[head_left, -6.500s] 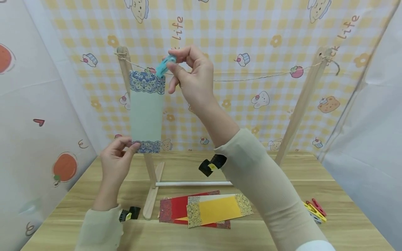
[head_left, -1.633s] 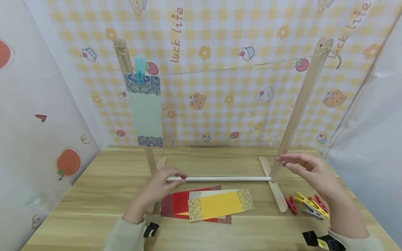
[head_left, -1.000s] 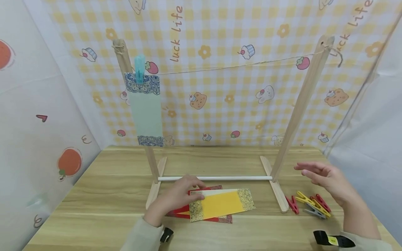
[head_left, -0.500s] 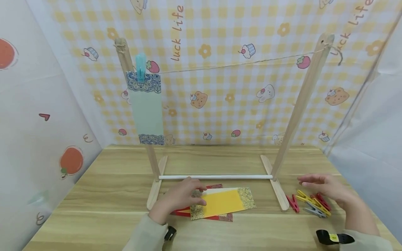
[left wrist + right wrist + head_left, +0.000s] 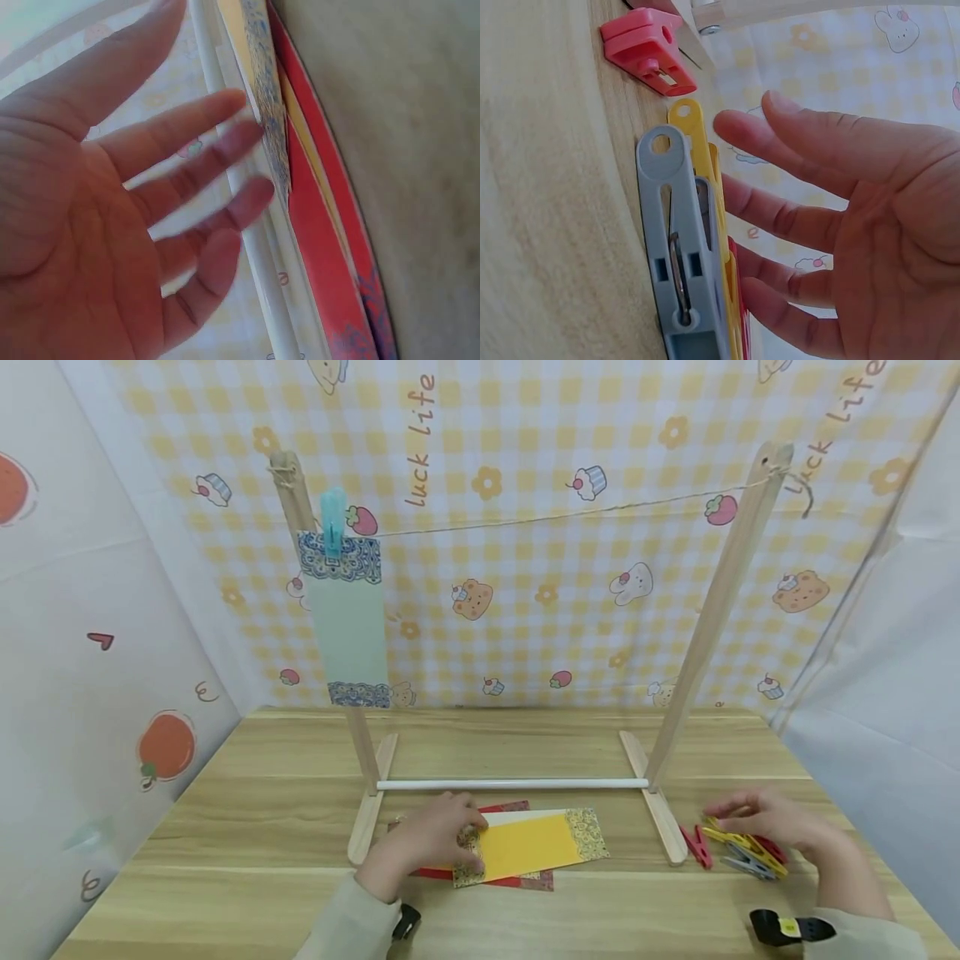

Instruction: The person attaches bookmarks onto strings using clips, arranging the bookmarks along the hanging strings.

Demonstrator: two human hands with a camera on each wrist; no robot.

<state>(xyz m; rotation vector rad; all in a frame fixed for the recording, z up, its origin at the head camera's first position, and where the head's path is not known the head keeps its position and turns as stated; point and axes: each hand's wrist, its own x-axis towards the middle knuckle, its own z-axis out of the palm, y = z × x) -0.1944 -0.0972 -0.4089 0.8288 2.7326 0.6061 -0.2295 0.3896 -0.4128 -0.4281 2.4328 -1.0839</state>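
My left hand (image 5: 431,839) is over the left end of a small stack of patterned-edge paper cards. A yellow card (image 5: 528,843) lies on top, with a red card (image 5: 322,247) beneath. In the left wrist view the fingers are loosely bent beside the stack's edge, gripping nothing. Just above the pile of clothespins is my right hand (image 5: 787,822), its fingers relaxed and apart. Closest to it are a yellow clothespin (image 5: 690,127) and a grey clothespin (image 5: 664,217); a red clothespin (image 5: 641,49) lies slightly off. A light blue clothespin (image 5: 333,522) clips a pale green card (image 5: 351,631) to the string.
A thin string (image 5: 525,520) runs between a left wooden post (image 5: 363,752) and a right wooden post (image 5: 705,643). A white rod (image 5: 517,784) joins their feet low over the wooden table (image 5: 247,802). Checked cloth (image 5: 517,610) hangs behind.
The green card, earlier held by both hands, now hangs from the string by the blue clothespin. My left hand came down to the card stack; my right hand lowered to the clothespins.
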